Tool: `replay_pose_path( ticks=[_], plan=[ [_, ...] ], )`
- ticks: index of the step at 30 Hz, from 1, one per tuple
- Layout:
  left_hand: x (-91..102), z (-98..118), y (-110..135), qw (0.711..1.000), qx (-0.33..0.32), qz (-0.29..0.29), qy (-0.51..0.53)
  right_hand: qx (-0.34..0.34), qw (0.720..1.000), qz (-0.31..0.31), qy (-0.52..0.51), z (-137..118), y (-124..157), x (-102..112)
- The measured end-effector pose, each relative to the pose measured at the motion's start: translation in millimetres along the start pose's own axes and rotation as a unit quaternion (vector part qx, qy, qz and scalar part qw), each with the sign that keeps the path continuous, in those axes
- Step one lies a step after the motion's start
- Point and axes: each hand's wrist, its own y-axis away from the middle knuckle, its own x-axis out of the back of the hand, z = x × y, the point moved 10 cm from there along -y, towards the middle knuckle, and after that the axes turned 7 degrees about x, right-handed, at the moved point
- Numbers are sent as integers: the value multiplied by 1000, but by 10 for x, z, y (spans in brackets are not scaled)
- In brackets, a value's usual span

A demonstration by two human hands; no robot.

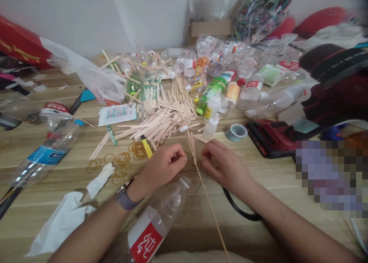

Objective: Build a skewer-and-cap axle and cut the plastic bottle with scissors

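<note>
Between my two hands lies a long thin bamboo stick [207, 196] running toward my body. Near its far end, flat wooden craft sticks [192, 142] meet it at a narrow grey binding [194, 159]. My left hand [172, 158], with a watch on the wrist, is curled closed just left of this joint. On the right, my right hand [220, 161] is also closed, fingers pinched, a little apart from the joint. Whatever either hand pinches is too fine to make out. A clear plastic bottle [169, 203] with a red and white label lies below my left hand.
Beyond my hands is a pile of loose craft sticks [161, 125], with several plastic bottles [207, 90] behind. A yellow cutter [147, 148] and rubber bands [123, 163] lie left. To the right are a tape roll [236, 132], a glue bottle [211, 127] and a red-black power tool [267, 138].
</note>
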Motion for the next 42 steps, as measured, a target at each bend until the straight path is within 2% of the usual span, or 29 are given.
replay_pose_path(
  ticks=[4, 8, 10, 13, 15, 19, 22, 24, 25, 28, 30, 36, 39, 42],
  plan=[
    [-26, -52, -26, 999, 17, -13, 31, -26, 992, -7, -121, 15, -3, -33],
    [-138, -98, -27, 996, 43, -55, 49, -84, 941, -14, -329, 115, 18, -209],
    [-138, -129, -24, 990, 59, -46, 123, -96, 921, -5, -378, 152, 25, -285],
    [-145, -138, -12, 956, 61, -42, 285, -104, 919, -11, -381, 160, 33, -359],
    [-206, -103, 3, 933, 53, -75, 348, -107, 924, -30, -366, 131, 37, -375],
    [-276, -86, 27, 916, 69, -111, 379, -94, 942, -77, -314, 49, 35, -333],
    [-280, -97, 26, 916, 81, -108, 377, -93, 939, -76, -324, 52, 34, -304],
    [-299, -97, 22, 919, 84, -113, 368, -113, 917, -37, -382, 110, 41, -299],
    [-319, -96, 22, 921, 85, -119, 361, -132, 894, -11, -427, 154, 55, -313],
    [-379, -85, 20, 927, 81, -139, 339, -202, 803, 42, -560, 255, 125, -449],
    [-391, -72, 18, 931, 72, -142, 329, -227, 768, 42, -598, 250, 159, -540],
    [-330, -23, 28, 952, 44, -122, 276, -207, 765, 13, -610, 147, 156, -583],
    [-292, 29, 40, 970, 24, -110, 217, -170, 790, 6, -590, 107, 126, -553],
    [-240, 124, 61, 994, -32, -74, 78, -149, 823, -15, -548, 66, 111, -536]
  ],
)
